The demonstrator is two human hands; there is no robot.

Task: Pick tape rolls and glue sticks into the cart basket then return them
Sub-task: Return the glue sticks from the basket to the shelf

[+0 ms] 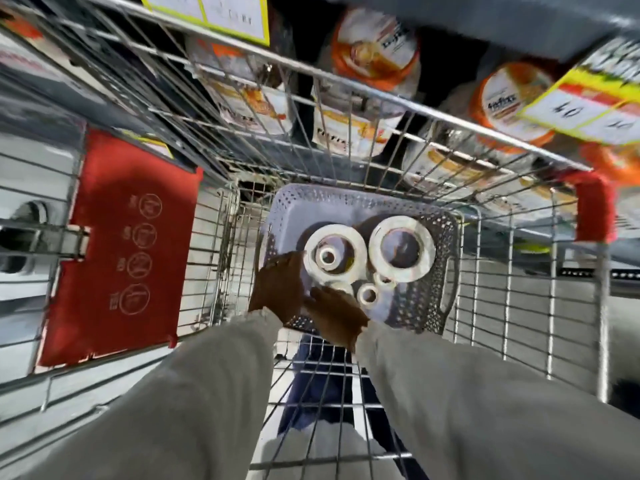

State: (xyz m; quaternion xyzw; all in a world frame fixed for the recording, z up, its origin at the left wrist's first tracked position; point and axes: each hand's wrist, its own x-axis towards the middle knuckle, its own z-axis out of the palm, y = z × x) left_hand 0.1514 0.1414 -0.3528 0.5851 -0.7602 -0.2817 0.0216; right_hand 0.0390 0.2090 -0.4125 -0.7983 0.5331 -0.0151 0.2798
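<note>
A pale lilac perforated plastic basket sits on the floor of a wire shopping cart. Inside it lie two large white tape rolls, one on the left and one on the right, plus a few small rolls, one inside the left roll and one near the front. My left hand rests at the basket's near left rim, fingers touching the left large roll. My right hand reaches in at the front rim, fingertips against a small roll. I see no glue sticks. The image is blurred.
The cart's red child-seat flap hangs at the left and a red handle end at the right. Beyond the cart, shelves hold orange-and-white packaged goods with yellow price tags. My legs show under the cart floor.
</note>
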